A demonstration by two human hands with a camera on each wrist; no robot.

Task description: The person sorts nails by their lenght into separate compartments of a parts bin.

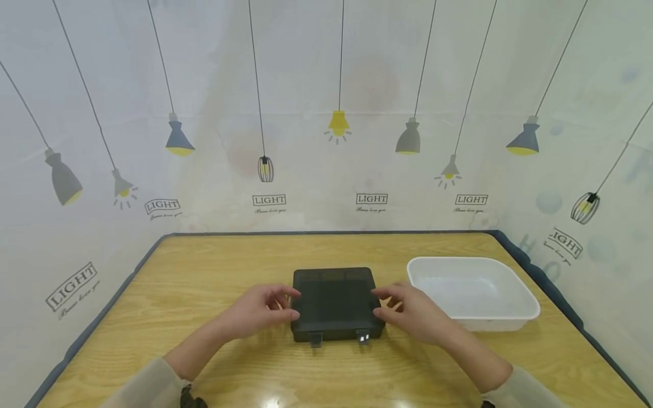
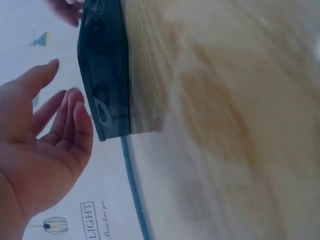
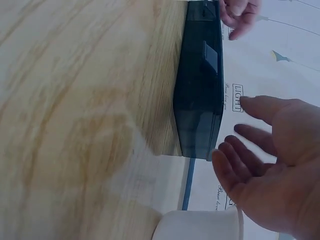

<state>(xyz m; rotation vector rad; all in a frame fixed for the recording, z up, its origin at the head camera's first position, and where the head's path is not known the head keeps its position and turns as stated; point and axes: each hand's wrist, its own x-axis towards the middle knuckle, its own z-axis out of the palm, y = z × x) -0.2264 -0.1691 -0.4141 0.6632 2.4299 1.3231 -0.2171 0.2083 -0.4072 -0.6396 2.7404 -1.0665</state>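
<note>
A dark case (image 1: pixel 334 300) with a flat lid lies on the wooden table. Two clear latches, a left one (image 1: pixel 316 339) and a right one (image 1: pixel 363 338), stick out from its front side. My left hand (image 1: pixel 255 310) is at the case's left edge, thumb and fingers spread apart and slightly bent. At the right edge my right hand (image 1: pixel 415 313) has a similar loose pose. In the left wrist view the left hand's palm (image 2: pixel 45 165) shows with nothing in it. The right palm (image 3: pixel 285 185) holds nothing either. Whether any fingertips touch the case, I cannot tell.
A white plastic basin (image 1: pixel 471 326) stands to the right, just behind my right hand. The wooden table top (image 1: pixel 214 266) has a dark blue edge (image 1: pixel 326 232) along its back and sides. Around it hangs a pale curtain (image 1: pixel 306 68) printed with lamps.
</note>
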